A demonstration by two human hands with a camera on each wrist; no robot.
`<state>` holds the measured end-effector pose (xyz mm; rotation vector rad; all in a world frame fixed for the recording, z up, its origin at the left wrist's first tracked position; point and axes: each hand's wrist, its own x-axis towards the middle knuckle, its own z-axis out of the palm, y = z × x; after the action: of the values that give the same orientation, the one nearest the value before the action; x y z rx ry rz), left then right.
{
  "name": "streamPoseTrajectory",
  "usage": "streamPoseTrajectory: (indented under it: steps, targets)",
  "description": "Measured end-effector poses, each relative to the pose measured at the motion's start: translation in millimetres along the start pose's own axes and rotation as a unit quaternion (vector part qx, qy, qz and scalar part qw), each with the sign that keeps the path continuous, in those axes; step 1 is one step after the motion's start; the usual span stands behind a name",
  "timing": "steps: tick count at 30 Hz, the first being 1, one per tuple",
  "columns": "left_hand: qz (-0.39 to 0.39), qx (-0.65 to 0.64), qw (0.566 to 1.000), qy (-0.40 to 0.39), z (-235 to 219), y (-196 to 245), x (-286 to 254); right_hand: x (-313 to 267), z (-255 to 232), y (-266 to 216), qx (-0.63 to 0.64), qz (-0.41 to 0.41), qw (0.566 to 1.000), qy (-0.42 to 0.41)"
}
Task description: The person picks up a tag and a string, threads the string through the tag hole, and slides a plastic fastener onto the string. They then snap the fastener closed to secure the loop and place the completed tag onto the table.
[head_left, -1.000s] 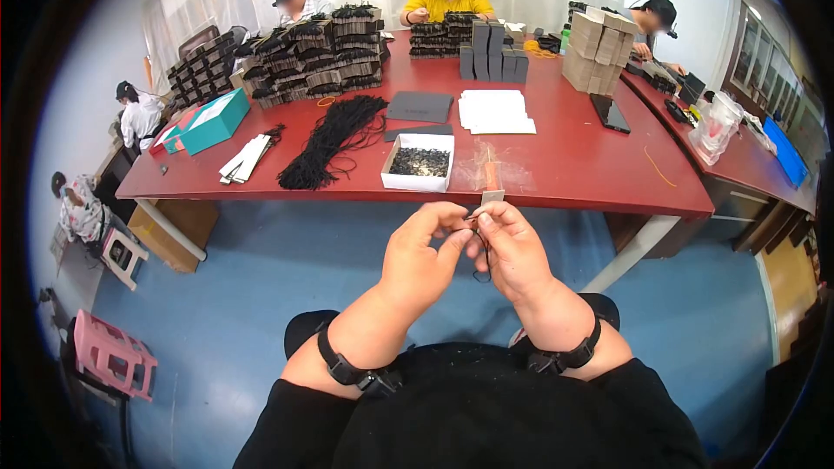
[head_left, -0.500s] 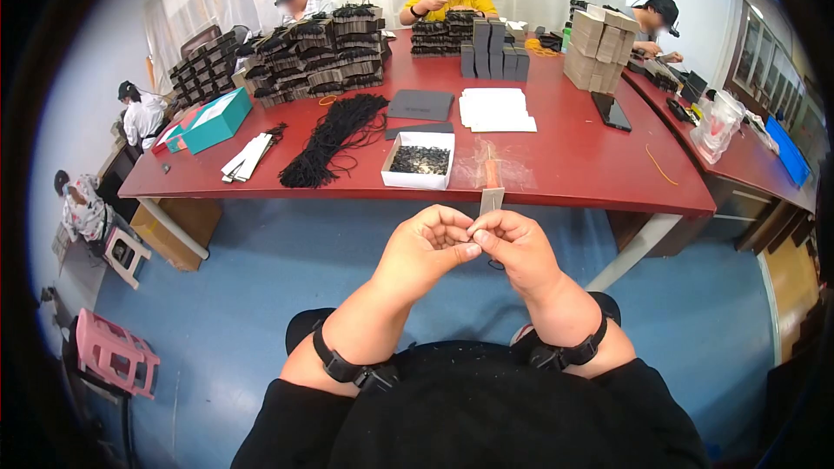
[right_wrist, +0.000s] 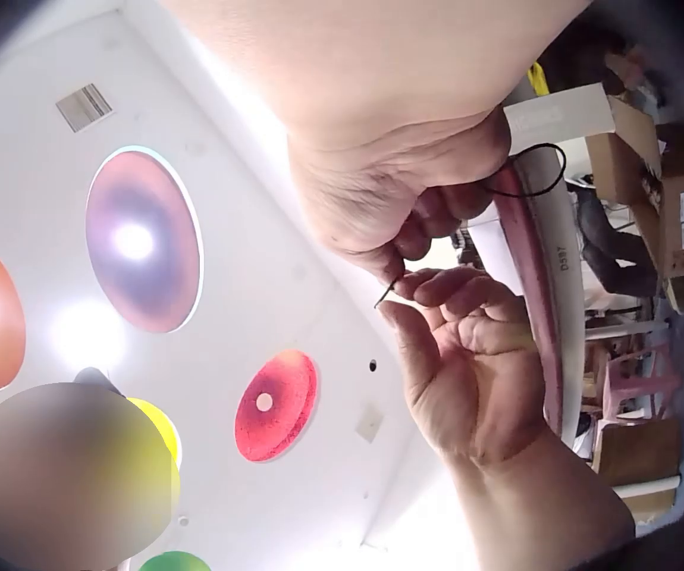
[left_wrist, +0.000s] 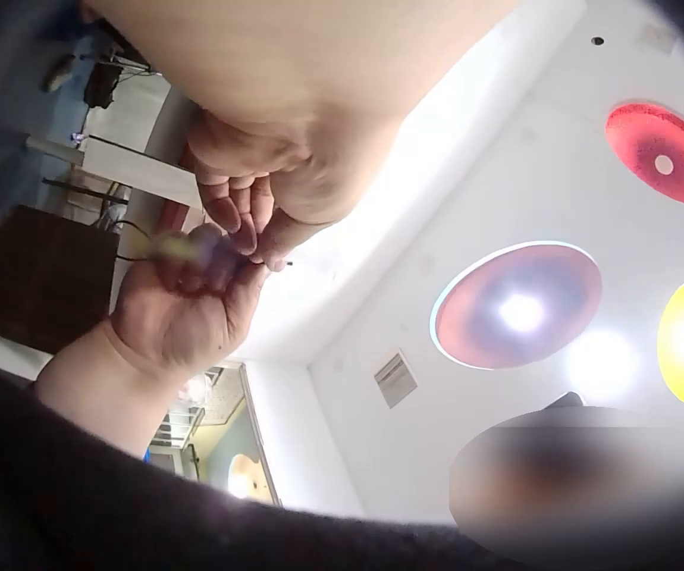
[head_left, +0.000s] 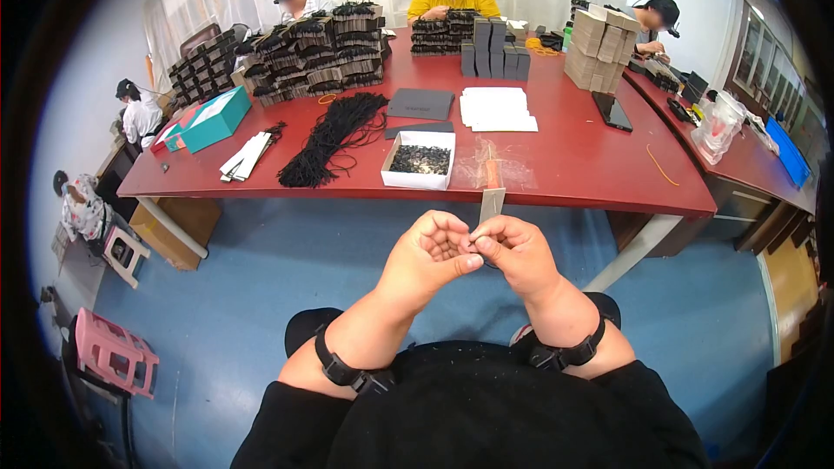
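Note:
Both hands meet in front of the table edge. My left hand [head_left: 426, 252] holds its thumb and forefinger at a thin black cord, its other fingers loosely bent. Pinching that cord too is my right hand [head_left: 521, 254], fingertips against the left ones. In the right wrist view a short dark end of the cord [right_wrist: 386, 293] sticks out between the fingertips, and a loop of it [right_wrist: 563, 164] hangs behind the right hand. The exact contact at the tips is partly hidden. A narrow beige strip [head_left: 492, 203] juts over the table edge just beyond the hands.
On the red table [head_left: 573, 165] are a white box of small dark pieces [head_left: 420, 159], a black cord bundle [head_left: 334, 139], white cards [head_left: 497, 110], a phone [head_left: 612, 111] and tall stacks [head_left: 313, 56]. Several people sit around.
The left fingers have spread somewhat and the hands have shifted slightly down. The cord loop that hung below the hands is now mostly hidden in the head view, and more of the beige strip shows.

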<state>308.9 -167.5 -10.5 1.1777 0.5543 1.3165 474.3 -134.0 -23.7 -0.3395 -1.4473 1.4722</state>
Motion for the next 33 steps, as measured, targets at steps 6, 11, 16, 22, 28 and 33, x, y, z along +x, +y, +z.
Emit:
streamPoseTrajectory:
  steps: [6, 11, 16, 22, 28, 33]
  targets:
    - [0.122, 0.064, 0.990, 0.029, 10, -8, -3, -1, 6, 7, 0.001, -0.060, 0.998, 0.022]
    - [0.126, 0.087, 0.988, 0.030, 4, -15, -7, -3, 0, 12, 0.009, -0.067, 0.997, 0.022]
    - [0.078, 0.090, 0.992, 0.046, 4, -5, -9, -4, -8, 15, 0.085, -0.036, 0.995, 0.021]
    - [-0.010, 0.086, 0.996, 0.036, 2, -1, -7, -2, -3, 4, 0.029, -0.040, 0.999, -0.006]
    - [-0.029, 0.062, 0.997, 0.025, -11, -3, -5, -1, -8, -6, -0.069, -0.008, 0.997, -0.027]
    - [-0.011, 0.038, 0.998, 0.056, -13, -5, -3, 2, -11, -1, -0.094, 0.038, 0.994, -0.039]
